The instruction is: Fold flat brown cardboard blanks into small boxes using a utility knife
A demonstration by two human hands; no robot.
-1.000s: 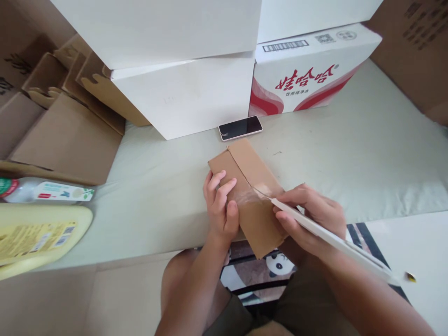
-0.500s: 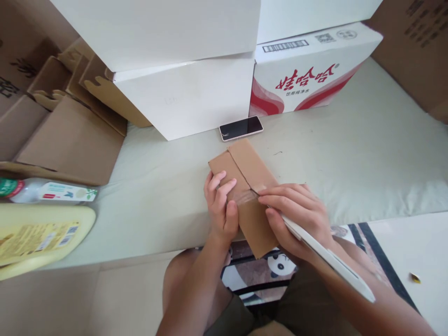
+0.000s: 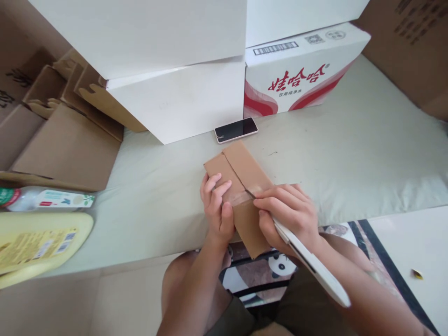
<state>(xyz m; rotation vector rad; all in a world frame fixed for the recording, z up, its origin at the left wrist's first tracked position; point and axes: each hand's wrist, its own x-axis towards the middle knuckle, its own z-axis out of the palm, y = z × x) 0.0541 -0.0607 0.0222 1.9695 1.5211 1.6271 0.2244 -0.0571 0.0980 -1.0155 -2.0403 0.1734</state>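
A small brown cardboard box (image 3: 247,163) lies tilted at the front edge of the cloth-covered surface, a seam running along its top. Clear tape (image 3: 238,199) crosses that seam near the middle. My left hand (image 3: 217,207) grips the box's left side, fingers on top and thumb nearer me. In my right hand (image 3: 292,212) is a white utility knife (image 3: 317,267), its long handle pointing back toward my right forearm. The knife's tip meets the seam at the tape; how deep it sits I cannot tell. Just beyond the box rests a phone (image 3: 236,130), dark screen up.
White cartons (image 3: 178,102) and a red-and-white water carton (image 3: 297,84) stand behind the phone. Open brown boxes (image 3: 66,144) fill the left, with a clear bottle (image 3: 52,199) and a yellow jug (image 3: 42,240) in front. A small bin with panda pictures (image 3: 252,277) is below.
The knife's handle end has swung left and now points more steeply toward me. Its tip stays at the taped seam. The left hand keeps its hold, and the whole view has shifted slightly.
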